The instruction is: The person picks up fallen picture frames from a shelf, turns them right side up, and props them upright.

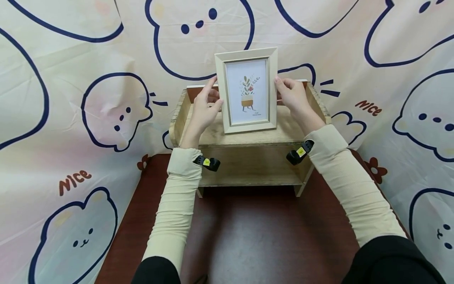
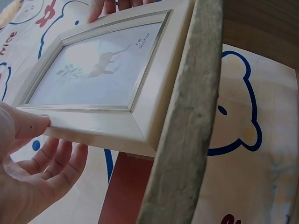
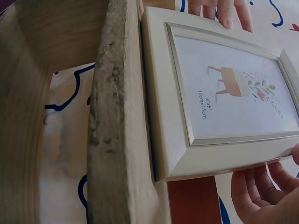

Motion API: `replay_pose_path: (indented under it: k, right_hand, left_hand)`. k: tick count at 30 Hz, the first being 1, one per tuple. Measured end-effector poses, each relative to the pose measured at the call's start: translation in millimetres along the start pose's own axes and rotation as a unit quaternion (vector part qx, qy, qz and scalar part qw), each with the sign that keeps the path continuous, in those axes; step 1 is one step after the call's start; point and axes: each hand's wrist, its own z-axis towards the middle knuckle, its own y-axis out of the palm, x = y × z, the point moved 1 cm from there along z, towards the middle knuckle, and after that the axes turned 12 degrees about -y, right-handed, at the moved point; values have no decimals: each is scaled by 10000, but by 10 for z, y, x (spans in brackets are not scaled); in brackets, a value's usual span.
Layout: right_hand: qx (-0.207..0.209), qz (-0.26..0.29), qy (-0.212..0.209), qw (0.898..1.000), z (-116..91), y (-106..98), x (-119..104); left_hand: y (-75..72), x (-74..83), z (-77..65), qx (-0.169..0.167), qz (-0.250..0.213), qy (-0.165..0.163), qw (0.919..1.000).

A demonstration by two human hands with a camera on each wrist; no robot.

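Observation:
A cream picture frame (image 1: 247, 94) with a potted-plant print stands nearly upright, its lower edge at the top board of a small wooden shelf (image 1: 213, 136). My left hand (image 1: 203, 108) holds the frame's left side; in the left wrist view its thumb (image 2: 35, 123) touches the cream edge, with the other fingers curled beside and behind it. On the opposite side, my right hand (image 1: 295, 96) grips the frame with the thumb at the edge. The right wrist view shows the right fingers (image 3: 257, 186) bent near the frame's underside. The frame's back is hidden.
The shelf has raised side panels and a lower board (image 1: 248, 169). It stands on a dark reddish-brown table (image 1: 248, 236), against a cloth backdrop (image 1: 117, 169) with cartoon bear outlines. A black camera is strapped on each wrist.

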Motion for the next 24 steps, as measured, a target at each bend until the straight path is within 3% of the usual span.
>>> replay_pose_path:
  k: [13, 18, 21, 24]
  right_hand:
    - [153, 160, -162, 9996, -69, 18, 8]
    - [183, 53, -118, 9997, -83, 11, 7]
    - [193, -77, -127, 9997, -112, 13, 16]
    - [143, -380, -361, 9985, -184, 2, 52]
  left_hand:
    - [0, -7, 3, 33, 10, -18, 10000]
    - [34, -25, -30, 289, 261, 224, 9990]
    - [70, -86, -105, 550, 308, 429, 9971]
    - [84, -18, -324, 696, 72, 454, 9965]
